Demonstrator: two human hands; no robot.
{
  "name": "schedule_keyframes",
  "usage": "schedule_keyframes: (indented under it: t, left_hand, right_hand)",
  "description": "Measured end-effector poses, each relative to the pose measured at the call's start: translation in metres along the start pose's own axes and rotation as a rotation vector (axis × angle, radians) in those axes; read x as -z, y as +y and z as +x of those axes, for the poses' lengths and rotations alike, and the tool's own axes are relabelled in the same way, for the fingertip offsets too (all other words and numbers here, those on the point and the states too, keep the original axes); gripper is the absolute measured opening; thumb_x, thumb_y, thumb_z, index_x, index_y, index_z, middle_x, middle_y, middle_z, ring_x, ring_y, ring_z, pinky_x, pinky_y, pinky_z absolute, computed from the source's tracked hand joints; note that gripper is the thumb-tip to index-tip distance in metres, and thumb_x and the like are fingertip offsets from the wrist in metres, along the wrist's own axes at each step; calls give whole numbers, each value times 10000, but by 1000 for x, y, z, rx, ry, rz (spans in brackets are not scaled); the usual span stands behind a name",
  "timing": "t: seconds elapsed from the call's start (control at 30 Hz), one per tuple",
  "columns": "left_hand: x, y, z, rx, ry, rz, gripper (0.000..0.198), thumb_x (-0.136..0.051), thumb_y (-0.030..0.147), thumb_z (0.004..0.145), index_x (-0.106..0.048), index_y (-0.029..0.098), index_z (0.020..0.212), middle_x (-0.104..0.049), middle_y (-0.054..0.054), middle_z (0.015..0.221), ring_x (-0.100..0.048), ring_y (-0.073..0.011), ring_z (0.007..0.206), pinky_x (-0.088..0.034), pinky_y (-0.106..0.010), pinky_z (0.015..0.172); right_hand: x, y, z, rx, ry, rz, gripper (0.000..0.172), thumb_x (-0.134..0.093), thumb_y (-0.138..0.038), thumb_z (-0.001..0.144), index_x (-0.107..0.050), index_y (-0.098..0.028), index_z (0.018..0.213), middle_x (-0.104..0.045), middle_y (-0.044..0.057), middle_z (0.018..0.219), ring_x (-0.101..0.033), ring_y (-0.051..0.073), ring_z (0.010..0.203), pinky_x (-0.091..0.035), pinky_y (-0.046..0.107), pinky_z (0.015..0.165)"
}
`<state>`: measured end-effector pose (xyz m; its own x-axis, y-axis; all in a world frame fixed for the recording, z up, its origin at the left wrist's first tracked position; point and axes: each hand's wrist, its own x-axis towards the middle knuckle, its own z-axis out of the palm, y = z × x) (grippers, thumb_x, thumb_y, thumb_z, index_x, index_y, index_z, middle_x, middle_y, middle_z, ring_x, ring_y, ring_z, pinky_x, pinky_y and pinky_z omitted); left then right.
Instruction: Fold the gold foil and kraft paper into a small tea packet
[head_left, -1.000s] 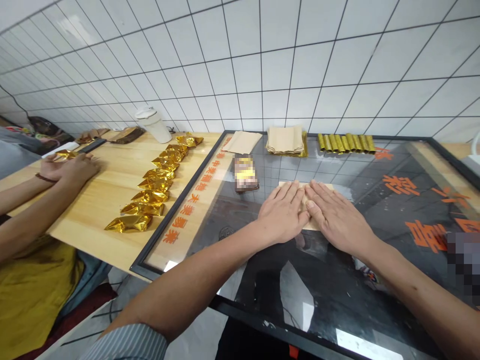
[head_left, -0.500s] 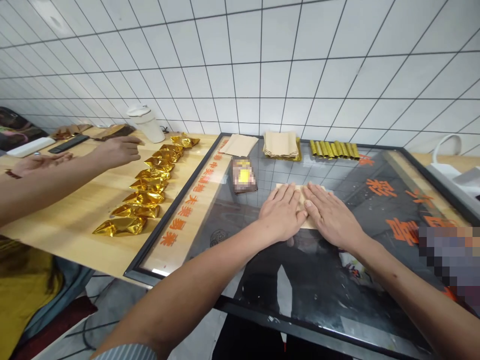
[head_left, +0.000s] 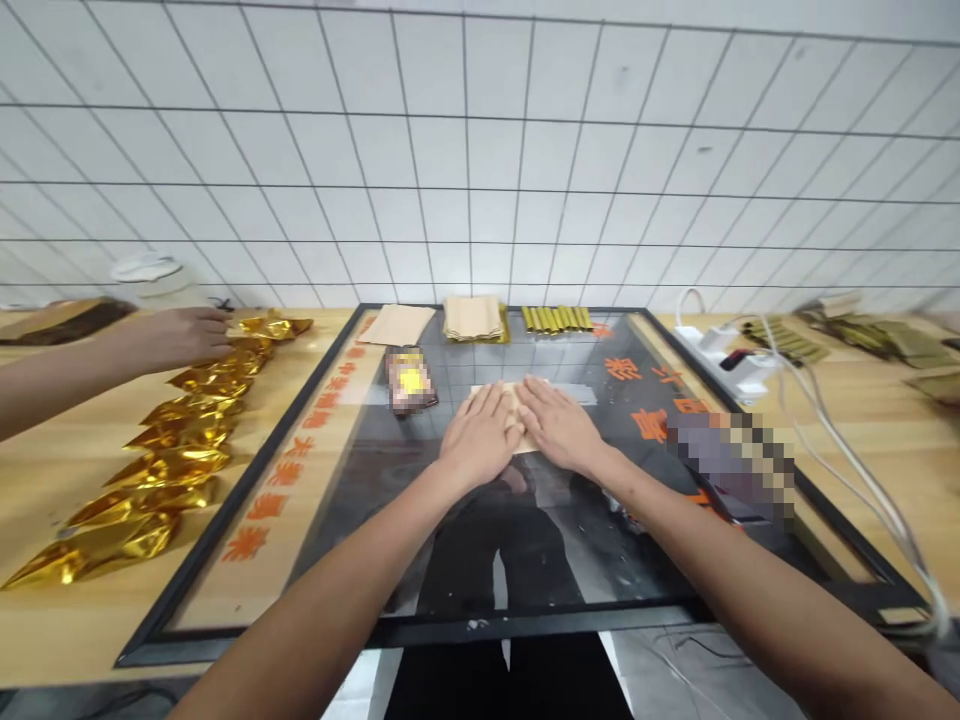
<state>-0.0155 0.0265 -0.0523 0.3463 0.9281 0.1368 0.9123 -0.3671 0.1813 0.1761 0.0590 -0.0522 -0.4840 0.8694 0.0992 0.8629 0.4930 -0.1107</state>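
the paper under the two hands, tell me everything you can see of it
The paper is a small, light tan piece, matte like kraft paper, lying flat on the dark glass tabletop near the middle of the framed board. The left hand and right hand rest palm down on it, side by side, fingers straight, and cover most of it. Only its straight far edge, its corners and a strip between the hands show. Whether it is folded or a single sheet cannot be told.

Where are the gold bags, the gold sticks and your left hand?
gold bags (head_left: 176, 465), head view, a middle bag.
gold sticks (head_left: 556, 318), head view, row's middle.
left hand (head_left: 480, 440), head view, its back.
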Motion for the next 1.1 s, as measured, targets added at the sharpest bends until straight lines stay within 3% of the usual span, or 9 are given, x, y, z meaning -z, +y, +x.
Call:
schedule_keyframes:
  t: [0.13,0.33,0.6,0.8,0.93,1.1]
  left_hand:
    - [0,-2,0,-11,14,-13,666,-339,419,1114,-458,56,1660,-331,-181,1794,-300,-307,1684,-203,-489,1393]
    - [5,3,-3,-1,-2,39,644,-339,449,1126,-476,99,1649,-357,-167,1788,-320,-269,1676,-229,-462,1383]
    - [14,7,-2,-10,-62,95,662,-323,472,1143,-432,82,1667,-353,-175,1791,-315,-280,1675,-259,-466,1363]
    - [22,7,23,-44,-73,90,408,-452,278,1092,-702,107,1366,-654,-200,1527,-606,-290,1439,-424,-472,1262]
    - [15,5,29,-135,-68,90,341,-592,221,1031,-703,90,1326,-671,-203,1483,-591,-256,1445,-393,-365,1282]
    - [-4,-3,19,-181,61,129,518,-604,214,1021,-557,2,1491,-607,-236,1564,-515,-277,1531,-339,-382,1321]
  right_hand:
    - [1,0,0,2,-4,-4,680,-200,-463,1156,-419,-141,1714,-318,110,1810,-298,262,1678,-235,446,1363]
    - [0,0,-1,30,20,16,657,-245,-406,1144,-444,-96,1689,-343,173,1792,-329,314,1663,-259,515,1352]
    - [-16,9,1,87,99,-53,650,-241,-414,1145,-486,-109,1665,-405,191,1756,-405,325,1627,-341,563,1315]
    - [-13,8,-1,79,69,-84,673,-216,-420,1156,-478,-65,1664,-383,207,1760,-404,346,1626,-343,564,1317]
    - [-14,8,-1,109,118,-150,659,-224,-388,1147,-507,-60,1644,-429,200,1734,-464,349,1591,-393,569,1286]
    - [-17,13,-2,197,173,-201,641,-245,-358,1130,-562,-58,1601,-481,235,1690,-514,373,1554,-420,634,1247]
